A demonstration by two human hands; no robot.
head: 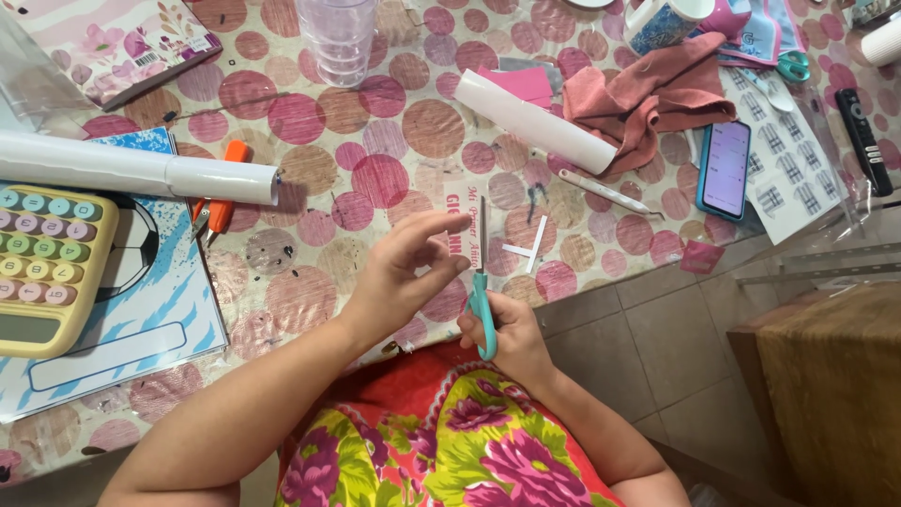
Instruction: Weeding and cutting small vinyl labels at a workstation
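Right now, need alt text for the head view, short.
Seen from above, a person's right hand holds teal-handled scissors blades up, while the left hand hovers beside them with fingers spread, over a table with a pink-dotted cover. Around lie white paper rolls, a pastel calculator, a phone and a pink cloth.

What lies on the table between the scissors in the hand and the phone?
In the head view, small white paper strips and a white pen-like tool lie between the scissors and the phone.
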